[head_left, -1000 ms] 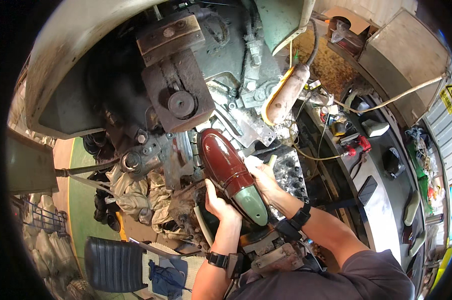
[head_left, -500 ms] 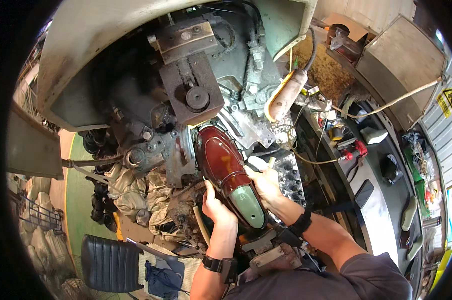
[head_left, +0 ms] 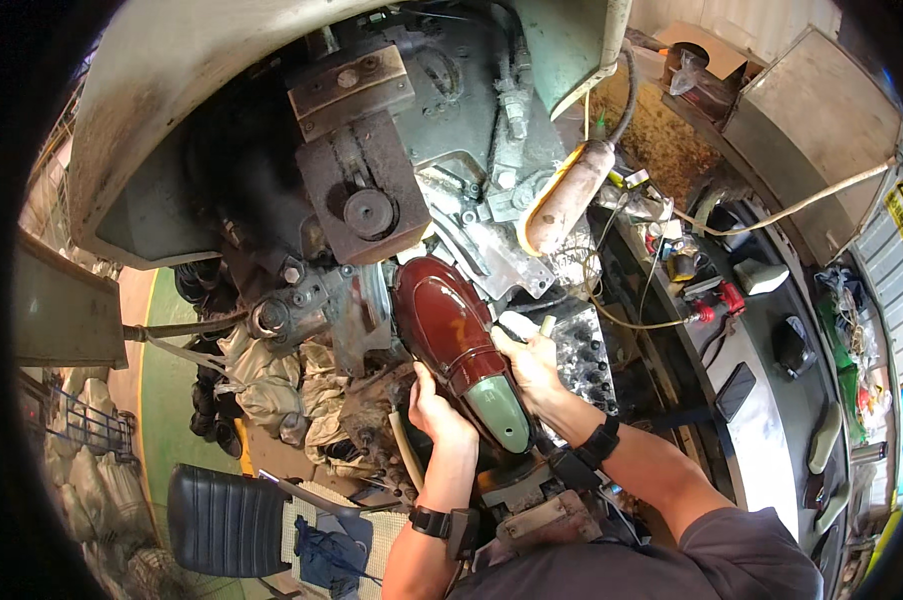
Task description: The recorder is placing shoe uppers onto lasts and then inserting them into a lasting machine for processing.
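A dark red leather shoe on a pale green shoe last is held between both my hands. The toe points away from me, close beside the machine's metal jaw; whether they touch cannot be told. On the shoe's left side, my left hand has its fingers closed against the lower edge, fingertips partly hidden. My right hand grips the right side near the heel. A white rounded piece and a short pale rod show just beyond its fingers. Above the toe stands a dark press block.
A worn work lamp hangs right of the press block. On the bench at right lie a phone, a red-handled tool and several lasts. To the left are cloth bundles and a black chair.
The shoe has turned slightly in my hands, its toe rolled a little and its heel shifted slightly. Both hands keep their hold. The whole view has tilted a little.
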A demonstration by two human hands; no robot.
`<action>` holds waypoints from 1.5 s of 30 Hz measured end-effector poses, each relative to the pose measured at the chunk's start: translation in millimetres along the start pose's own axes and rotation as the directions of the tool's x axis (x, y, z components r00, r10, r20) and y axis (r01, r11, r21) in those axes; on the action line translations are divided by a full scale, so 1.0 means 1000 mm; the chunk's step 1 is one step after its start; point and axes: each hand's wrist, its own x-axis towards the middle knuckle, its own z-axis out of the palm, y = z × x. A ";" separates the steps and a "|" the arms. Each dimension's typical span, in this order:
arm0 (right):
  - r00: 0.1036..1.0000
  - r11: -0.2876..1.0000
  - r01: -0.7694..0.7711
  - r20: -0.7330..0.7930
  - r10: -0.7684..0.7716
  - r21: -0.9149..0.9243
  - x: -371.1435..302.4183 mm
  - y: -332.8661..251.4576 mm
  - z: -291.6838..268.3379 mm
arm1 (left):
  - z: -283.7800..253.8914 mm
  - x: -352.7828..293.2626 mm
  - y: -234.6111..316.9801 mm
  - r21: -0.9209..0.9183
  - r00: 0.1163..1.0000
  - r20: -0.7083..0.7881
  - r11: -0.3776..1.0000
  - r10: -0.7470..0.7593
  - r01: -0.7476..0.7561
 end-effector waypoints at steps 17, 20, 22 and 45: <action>1.000 0.999 0.013 0.013 -0.013 -0.037 0.007 0.006 -0.006 | -0.014 0.025 -0.026 0.084 0.982 -0.031 0.980 0.185 -0.182; 0.996 0.995 -0.087 -0.017 0.088 0.042 0.000 -0.002 0.004 | -0.013 0.024 -0.019 0.071 0.984 -0.020 0.982 0.175 -0.173; 0.996 0.994 -0.086 -0.023 0.088 0.073 -0.001 -0.004 0.005 | -0.009 0.021 -0.016 0.055 0.987 -0.011 0.985 0.162 -0.161; 0.876 0.909 -0.269 0.312 0.368 -0.318 -0.022 -0.020 -0.019 | -0.004 -0.029 0.007 0.195 0.908 0.345 0.965 -0.237 0.178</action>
